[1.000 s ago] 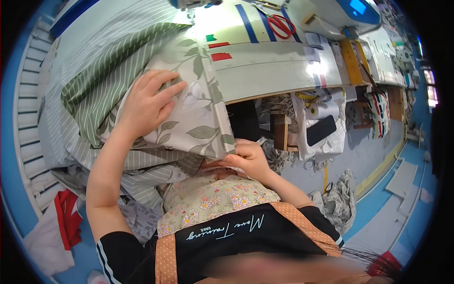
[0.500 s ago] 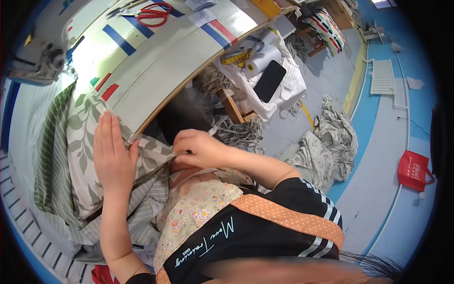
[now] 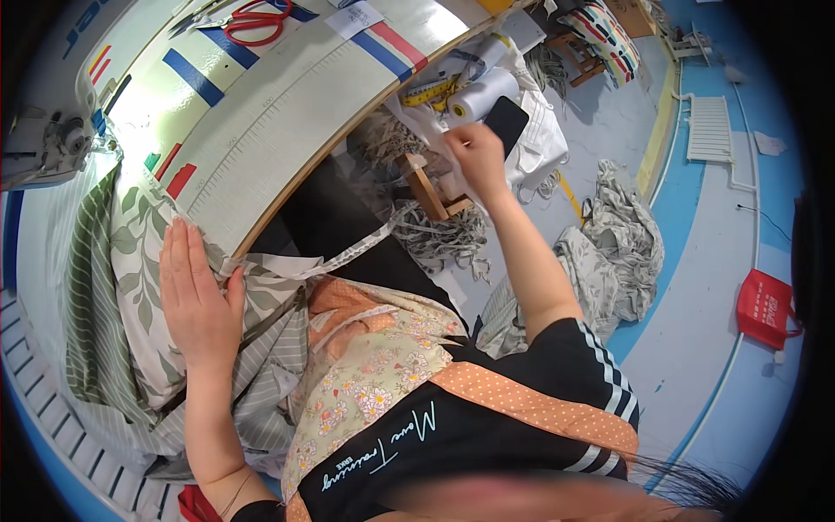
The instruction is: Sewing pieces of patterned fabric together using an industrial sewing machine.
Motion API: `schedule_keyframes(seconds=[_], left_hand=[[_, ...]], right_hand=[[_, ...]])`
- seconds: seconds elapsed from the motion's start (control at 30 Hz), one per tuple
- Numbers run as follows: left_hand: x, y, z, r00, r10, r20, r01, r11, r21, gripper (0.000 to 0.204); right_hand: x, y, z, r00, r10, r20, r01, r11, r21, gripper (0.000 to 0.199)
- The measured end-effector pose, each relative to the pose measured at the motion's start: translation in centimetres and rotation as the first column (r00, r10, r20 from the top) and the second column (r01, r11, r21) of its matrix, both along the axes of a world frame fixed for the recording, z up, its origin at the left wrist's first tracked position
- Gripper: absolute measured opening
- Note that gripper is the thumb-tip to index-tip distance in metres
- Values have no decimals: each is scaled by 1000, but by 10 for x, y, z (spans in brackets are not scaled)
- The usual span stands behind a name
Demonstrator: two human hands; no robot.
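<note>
My left hand lies flat on the white fabric with green leaves, fingers stretched out and the thumb apart, at the edge of the sewing table. A striped green fabric lies along its left side. From the leaf fabric a narrow fabric strip trails right across my lap, its far end loose. My right hand is raised, closed, in front of a white cloth-lined container; what its fingers hold, if anything, is hidden. Behind that hand a black phone is partly covered.
The sewing machine stands at the left. Red-handled scissors lie on the white table. A white thread cone and yellow measuring tape sit in the container. Fabric heaps and a red bag are on the floor.
My right hand has let go of the strip's bunched part at my lap and moved up and right to the container. The strip now lies stretched out. My left hand stays on the fabric.
</note>
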State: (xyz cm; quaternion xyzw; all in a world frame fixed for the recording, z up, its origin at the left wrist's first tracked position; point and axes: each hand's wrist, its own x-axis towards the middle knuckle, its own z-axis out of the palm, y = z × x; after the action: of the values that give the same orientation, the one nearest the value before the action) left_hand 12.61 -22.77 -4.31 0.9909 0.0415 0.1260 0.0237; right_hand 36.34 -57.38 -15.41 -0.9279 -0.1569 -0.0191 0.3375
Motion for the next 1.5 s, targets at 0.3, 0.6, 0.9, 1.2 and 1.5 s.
schedule_keyframes(seconds=[0.3, 0.6, 0.9, 1.2, 1.5], left_hand=[[-4, 3, -6, 1000, 15, 19, -15, 1000, 25, 78], [-3, 2, -6, 999, 17, 32, -18, 999, 30, 78], [-4, 2, -5, 999, 35, 22, -35, 999, 26, 80], [-6, 2, -7, 999, 37, 34, -38, 999, 31, 80], [-5, 2, -7, 999, 45, 11, -45, 999, 12, 77]], right_hand=[[47, -55, -81, 898, 292, 328, 27, 710, -704, 14], [52, -51, -79, 899, 362, 247, -59, 659, -750, 13], [64, -62, -82, 973, 66, 221, 52, 869, -493, 10], [46, -50, -70, 926, 254, 280, 0, 741, -672, 16], [62, -59, -73, 955, 226, 193, -24, 705, -709, 18]])
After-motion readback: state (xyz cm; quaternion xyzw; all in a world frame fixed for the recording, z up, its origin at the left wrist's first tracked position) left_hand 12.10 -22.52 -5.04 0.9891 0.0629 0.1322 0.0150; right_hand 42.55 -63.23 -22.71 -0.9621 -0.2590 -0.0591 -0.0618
